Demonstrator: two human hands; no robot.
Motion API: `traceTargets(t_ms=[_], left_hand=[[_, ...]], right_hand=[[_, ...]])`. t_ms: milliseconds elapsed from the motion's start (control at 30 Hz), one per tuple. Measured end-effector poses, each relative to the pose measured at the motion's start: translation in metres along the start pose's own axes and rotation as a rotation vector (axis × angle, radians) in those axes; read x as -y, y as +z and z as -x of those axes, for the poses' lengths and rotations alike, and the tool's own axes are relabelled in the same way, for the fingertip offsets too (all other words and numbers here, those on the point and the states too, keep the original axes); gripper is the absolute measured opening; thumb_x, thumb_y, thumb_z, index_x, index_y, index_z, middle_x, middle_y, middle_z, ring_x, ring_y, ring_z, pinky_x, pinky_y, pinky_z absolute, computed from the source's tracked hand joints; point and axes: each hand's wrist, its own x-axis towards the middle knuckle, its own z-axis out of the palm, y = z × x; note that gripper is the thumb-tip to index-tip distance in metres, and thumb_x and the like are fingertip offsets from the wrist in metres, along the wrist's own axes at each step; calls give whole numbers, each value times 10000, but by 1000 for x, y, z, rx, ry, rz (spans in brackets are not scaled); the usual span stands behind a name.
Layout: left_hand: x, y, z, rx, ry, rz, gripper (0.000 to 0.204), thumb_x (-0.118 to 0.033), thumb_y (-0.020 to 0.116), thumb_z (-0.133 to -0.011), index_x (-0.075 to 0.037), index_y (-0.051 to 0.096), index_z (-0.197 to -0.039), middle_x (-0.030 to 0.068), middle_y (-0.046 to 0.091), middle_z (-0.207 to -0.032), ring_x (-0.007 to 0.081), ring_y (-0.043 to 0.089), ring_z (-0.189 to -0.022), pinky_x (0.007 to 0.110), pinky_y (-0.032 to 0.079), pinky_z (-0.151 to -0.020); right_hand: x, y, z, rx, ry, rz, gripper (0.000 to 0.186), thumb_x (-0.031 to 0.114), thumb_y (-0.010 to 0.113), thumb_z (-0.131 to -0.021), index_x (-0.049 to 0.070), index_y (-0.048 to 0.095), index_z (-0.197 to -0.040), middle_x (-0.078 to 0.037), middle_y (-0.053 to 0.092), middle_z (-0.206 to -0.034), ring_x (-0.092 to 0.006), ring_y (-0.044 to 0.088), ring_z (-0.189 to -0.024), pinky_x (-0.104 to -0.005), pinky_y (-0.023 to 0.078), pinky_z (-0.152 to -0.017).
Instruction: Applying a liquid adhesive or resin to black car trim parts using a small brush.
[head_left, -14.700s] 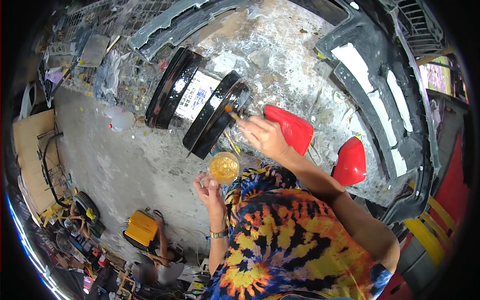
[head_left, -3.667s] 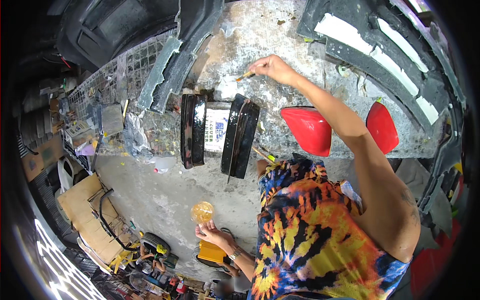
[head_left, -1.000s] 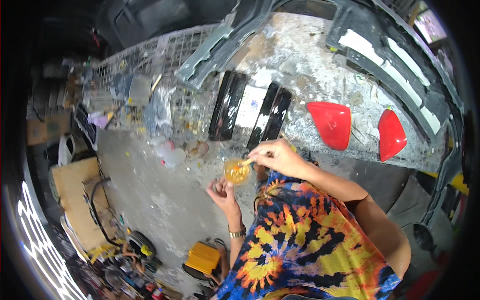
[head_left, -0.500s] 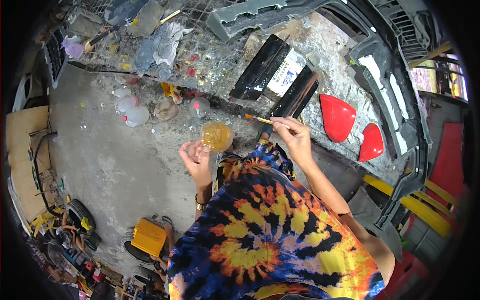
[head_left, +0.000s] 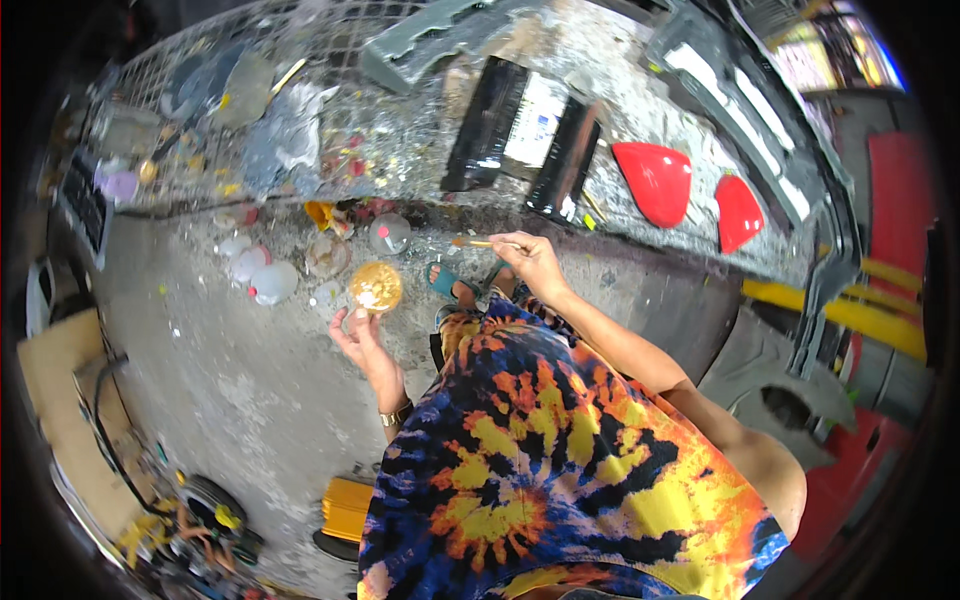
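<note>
The left hand [head_left: 363,342] holds a round clear cup [head_left: 376,287] of amber liquid out over the floor [head_left: 260,375], thumb and fingers at its near side; how far they reach beneath it is hidden. The right hand [head_left: 528,262] pinches a slim brush [head_left: 480,244] by its pale handle, the darker orange tip pointing toward the cup yet clear of it. Both are apart from the desk [head_left: 415,125], in front of the person's body.

The cup looks light and thin-walled, probably plastic, so a hard squeeze could buckle it. A wet outer wall would likely be slippery (the liquid has a glossy, perhaps sticky look), and its contents would slosh if tipped. The safest hold seems to be low around the side, with fingers supporting the base and the rim kept level. The brush should weigh almost nothing, with a stiff handle and a soft tip; mid-handle suits a pinch, away from the bristles.

On the desk beyond, one glossy black piece [head_left: 488,125] and another black piece [head_left: 565,165] flank a white block [head_left: 537,118], with a red shell [head_left: 657,185] to their right.
</note>
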Motion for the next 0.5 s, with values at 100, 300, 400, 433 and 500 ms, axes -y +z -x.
traceTargets(t_ms=[100, 300, 400, 433, 500], left_hand=[[-3, -1, -11, -47, -22, 5, 428, -271, 590, -909, -53, 349, -1187, 149, 524, -1137, 228, 549, -1059, 385, 447, -940], [-1, 14, -30, 84, -12, -35, 403, -291, 584, -910, -64, 361, -1156, 141, 526, -1141, 227, 557, -1050, 374, 466, -910], [0, 20, -37, 151, -3, -24, 372, -257, 575, -920, -60, 357, -1148, 150, 533, -1122, 222, 556, -1023, 370, 461, -895], [2, 21, -38, 163, 4, -36, 372, -257, 575, -920, -60, 357, -1148, 150, 533, -1122, 222, 556, -1023, 370, 461, -895], [2, 21, -39, 194, -9, 1, 358, -248, 570, -924, -62, 361, -1147, 145, 535, -1105, 221, 556, -1015, 367, 462, -890]], right_hand=[[4, 2, 13, 39, -249, 120, 204, 146, 638, -869, -8, 683, -995, -61, 633, -806, -111, 566, -712, -249, 452, -661], [-16, -9, 25, -60, -280, 90, 211, 160, 627, -873, -12, 689, -979, -66, 660, -812, -94, 553, -657, -256, 438, -604], [-33, -13, 27, -144, -304, 37, 221, 169, 620, -878, -12, 687, -987, -66, 664, -808, -93, 543, -641, -257, 430, -572], [-37, -15, 28, -142, -240, 11, 223, 172, 620, -879, -12, 686, -986, -68, 665, -808, -94, 547, -643, -254, 432, -575], [-41, -16, 28, -156, -204, -47, 229, 177, 617, -883, -20, 679, -983, -77, 667, -822, -97, 576, -663, -246, 448, -590]])
